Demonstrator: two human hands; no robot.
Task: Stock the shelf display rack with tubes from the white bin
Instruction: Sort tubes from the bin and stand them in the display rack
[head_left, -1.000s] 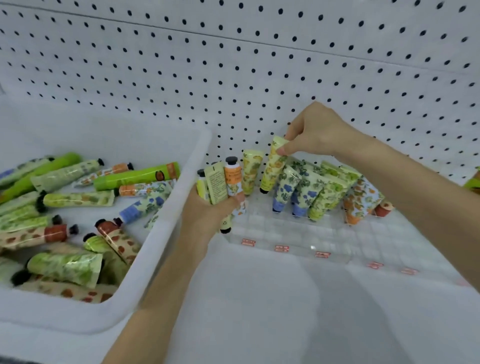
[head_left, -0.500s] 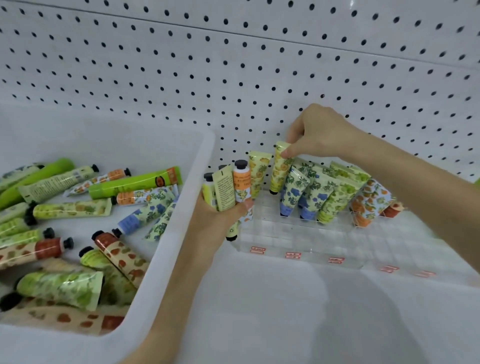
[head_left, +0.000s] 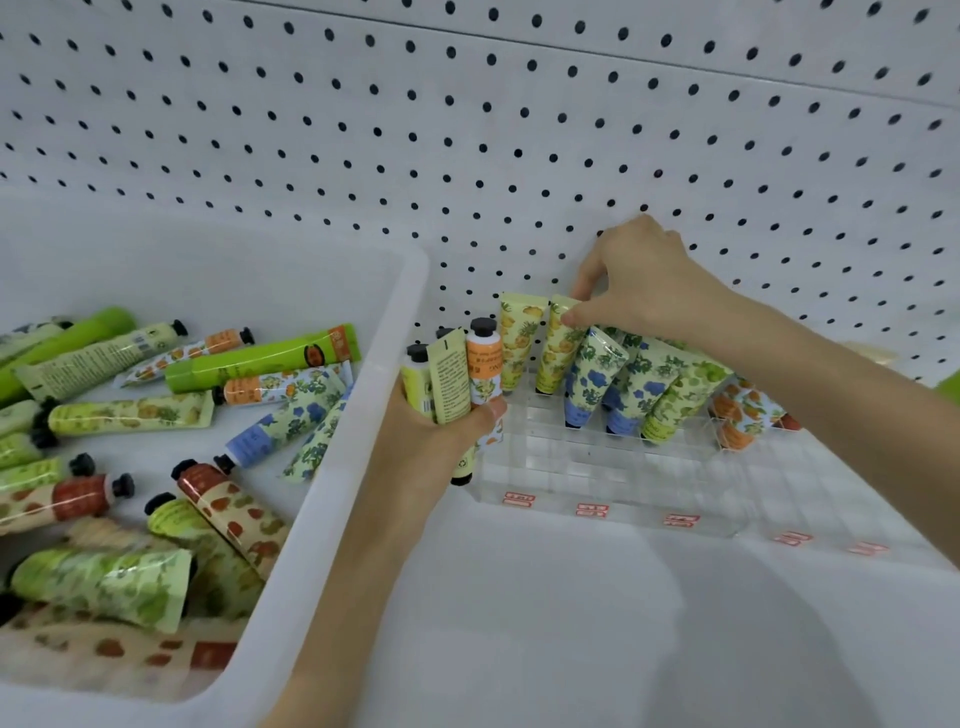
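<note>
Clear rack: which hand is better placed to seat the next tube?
Right. The right hand hangs over the clear rack, pinching a yellow tube in the back row; the left hand is full, gripping a bundle of tubes beside it.

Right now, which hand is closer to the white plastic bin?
Left. The left hand, gripping tubes, is beside the white plastic bin; the right hand is farther off, pinching a yellow tube in the clear rack.

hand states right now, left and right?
Left hand: grips a bunch of small printed plastic tubes.
Right hand: pinches the top of a yellow fruit-print tube standing in the clear acrylic rack.
</note>
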